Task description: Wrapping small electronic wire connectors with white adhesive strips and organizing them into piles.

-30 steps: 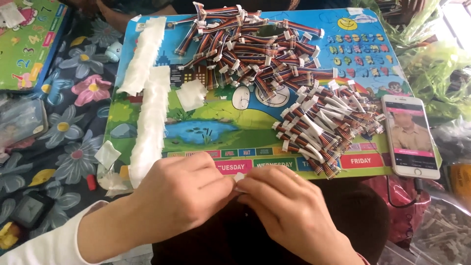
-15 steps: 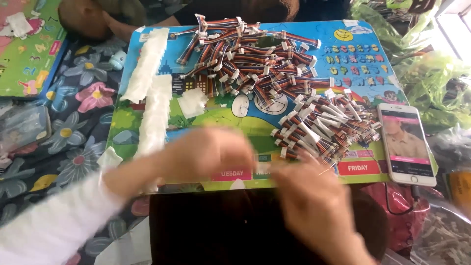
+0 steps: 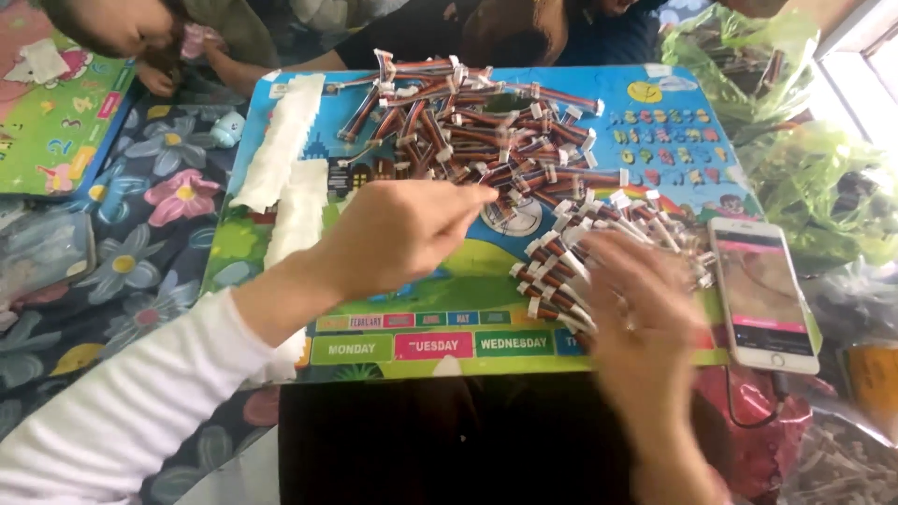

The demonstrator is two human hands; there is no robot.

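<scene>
Left hand [image 3: 402, 234] pinched, grip unclear, near cable pile [image 3: 468, 140]; right hand [image 3: 645, 309] blurred over bundles [image 3: 561, 271].

A home: flowered floor mat [image 3: 140, 224], children's learning board [image 3: 449, 309], toy-coloured play mat [image 3: 56, 122].

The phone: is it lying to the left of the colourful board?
No, the phone lies at the right edge of the colourful board, beside the right hand and the pile of cables.
</scene>
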